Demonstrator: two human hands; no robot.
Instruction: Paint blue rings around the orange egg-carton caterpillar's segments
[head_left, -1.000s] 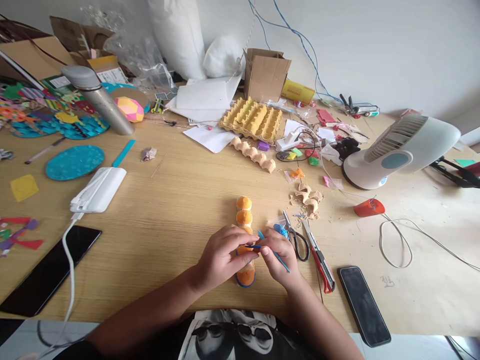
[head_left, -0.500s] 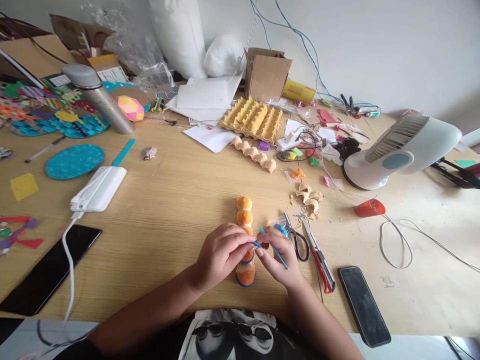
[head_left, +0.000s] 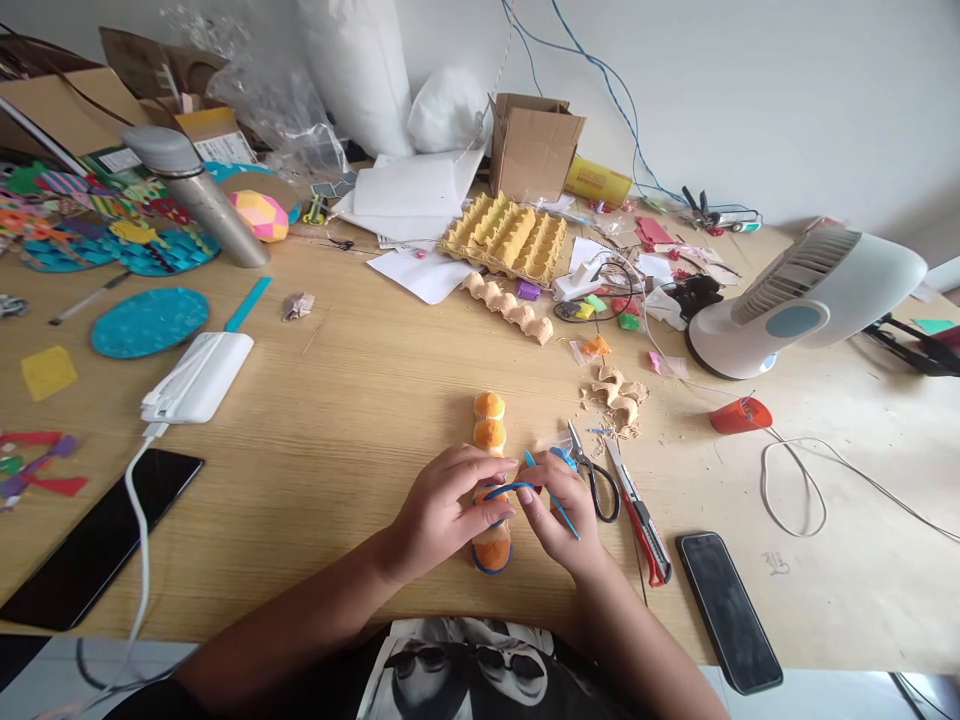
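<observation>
My right hand (head_left: 562,505) pinches one end of a thin, bent blue strip (head_left: 511,487), which looks like soft clay. A slim light-blue stick tool (head_left: 562,517) is also held in that hand, slanting across the palm. My left hand (head_left: 454,500) is beside the strip's free end, thumb and fingers apart. Under both hands lies a row of orange-painted egg-carton cups (head_left: 490,434). Blue edging shows along the rim of the nearest cup (head_left: 492,556). The middle of the row is partly hidden by my fingers.
Scissors (head_left: 600,485) and a red utility knife (head_left: 643,525) lie right of my hands, near a phone (head_left: 727,610). Carton scraps (head_left: 619,395) and a yellow egg tray (head_left: 506,240) are farther back. A white fan (head_left: 802,300) stands right; a power bank (head_left: 199,378) lies left.
My left thumb and fingers have spread apart, and more of the blue strip shows between the hands. My right hand keeps the strip and the stick tool, nearly in place.
</observation>
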